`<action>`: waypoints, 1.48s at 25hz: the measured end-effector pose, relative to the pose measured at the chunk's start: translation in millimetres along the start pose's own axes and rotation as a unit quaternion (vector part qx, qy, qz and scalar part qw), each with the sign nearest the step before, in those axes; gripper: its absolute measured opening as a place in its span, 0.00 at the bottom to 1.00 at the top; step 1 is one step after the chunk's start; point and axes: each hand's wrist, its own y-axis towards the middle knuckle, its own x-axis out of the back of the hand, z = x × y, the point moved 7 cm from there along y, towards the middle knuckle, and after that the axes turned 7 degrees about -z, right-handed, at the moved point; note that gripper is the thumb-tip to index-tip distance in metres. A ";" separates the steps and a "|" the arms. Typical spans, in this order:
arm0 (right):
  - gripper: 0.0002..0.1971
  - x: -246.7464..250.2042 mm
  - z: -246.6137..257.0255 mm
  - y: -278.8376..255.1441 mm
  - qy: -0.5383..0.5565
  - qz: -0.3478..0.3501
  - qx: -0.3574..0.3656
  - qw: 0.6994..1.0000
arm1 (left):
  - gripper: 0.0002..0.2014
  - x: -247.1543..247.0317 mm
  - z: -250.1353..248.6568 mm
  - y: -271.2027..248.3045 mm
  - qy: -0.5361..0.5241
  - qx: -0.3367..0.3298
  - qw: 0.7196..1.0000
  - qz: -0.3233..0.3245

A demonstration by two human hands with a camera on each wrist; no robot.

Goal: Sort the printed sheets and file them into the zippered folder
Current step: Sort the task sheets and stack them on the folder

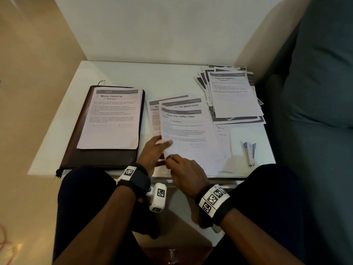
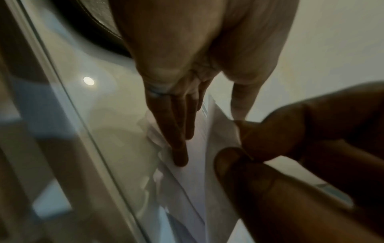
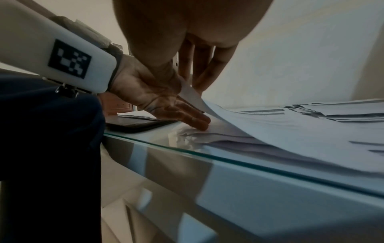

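The dark brown zippered folder [image 1: 99, 157] lies closed at the table's left, with a "Mirror Cleaning" sheet [image 1: 112, 119] on top of it. In the middle sits a small stack topped by the "Wipe the Coffee Table" sheet [image 1: 187, 134], whose near left corner is lifted. My left hand [image 1: 162, 144] holds that sheet's left edge, thumb on top and straight fingers [image 3: 197, 120] beneath, resting on the lower sheets. My right hand [image 1: 169, 159] pinches the sheet's near corner between thumb and forefinger [image 2: 228, 164].
A fanned pile of printed sheets [image 1: 235, 96], topped by "Organize Napkins", lies at the back right. A white and purple stapler [image 1: 251, 153] rests near the front right edge. The glass-topped table [image 1: 172, 79] meets a wall behind and a grey-blue sofa [image 1: 321, 92] at right.
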 end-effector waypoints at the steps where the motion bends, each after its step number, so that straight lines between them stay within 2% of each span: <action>1: 0.07 -1.9 2.2 -3.0 0.022 0.028 -0.002 0.999 | 0.17 -0.3 4.7 -0.8 0.014 -0.007 1.000 0.004; 3: 0.10 -0.3 -6.0 -9.8 0.067 0.037 -0.057 0.995 | 0.23 4.1 11.6 -0.2 0.027 -0.037 0.999 -0.004; 5: 0.14 12.7 -37.4 -13.0 0.111 -0.027 -0.181 0.977 | 0.26 11.1 13.9 2.6 0.032 -0.058 0.998 -0.023; 7: 0.20 20.6 -84.6 -14.1 0.138 -0.081 -0.318 0.935 | 0.24 15.9 15.4 3.7 0.038 -0.053 0.997 -0.033; 9: 0.26 18.9 -121.8 -16.6 0.171 -0.063 -0.420 0.889 | 0.23 17.3 16.3 1.6 0.032 -0.045 0.998 -0.036; 10: 0.28 13.7 -133.0 -17.1 0.214 -0.050 -0.447 0.867 | 0.23 17.7 16.8 -0.3 0.024 -0.043 0.998 -0.033; 12: 0.25 9.9 -139.3 -13.2 0.303 -0.053 -0.451 0.838 | 0.23 18.8 17.0 -3.5 0.008 -0.035 0.999 -0.030; 13: 0.24 12.2 -142.1 -9.6 0.306 -0.065 -0.437 0.844 | 0.22 20.6 17.7 -3.6 0.000 -0.030 0.999 -0.033; 15: 0.23 19.4 -157.0 -4.5 0.226 -0.088 -0.425 0.872 | 0.21 26.2 19.8 -1.8 -0.008 -0.016 0.998 -0.055; 17: 0.26 22.0 -176.9 0.2 0.107 -0.070 -0.436 0.891 | 0.21 33.2 22.7 1.0 -0.009 -0.002 0.996 -0.086; 21: 0.41 9.7 -194.2 7.9 0.007 0.032 -0.451 0.892 | 0.21 39.9 23.5 0.9 -0.013 0.005 0.993 -0.113; 23: 0.44 5.1 -197.4 9.2 -0.012 0.042 -0.443 0.896 | 0.22 43.1 26.9 1.2 -0.021 0.006 0.993 -0.118; 27: 0.48 0.8 -207.4 5.3 0.012 0.022 -0.457 0.889 | 0.23 51.2 33.9 0.8 -0.020 0.027 0.988 -0.154; 32: 0.52 3.9 -213.9 2.5 0.045 0.024 -0.472 0.880 | 0.11 65.5 43.1 -10.8 -0.060 0.069 0.967 -0.239; 35: 0.48 8.0 -212.3 5.4 0.058 0.013 -0.469 0.881 | 0.12 67.9 46.6 -15.0 -0.073 0.076 0.961 -0.256; 37: 0.41 13.6 -208.5 9.8 0.093 -0.011 -0.464 0.881 | 0.12 69.8 47.6 -15.9 -0.071 0.082 0.960 -0.258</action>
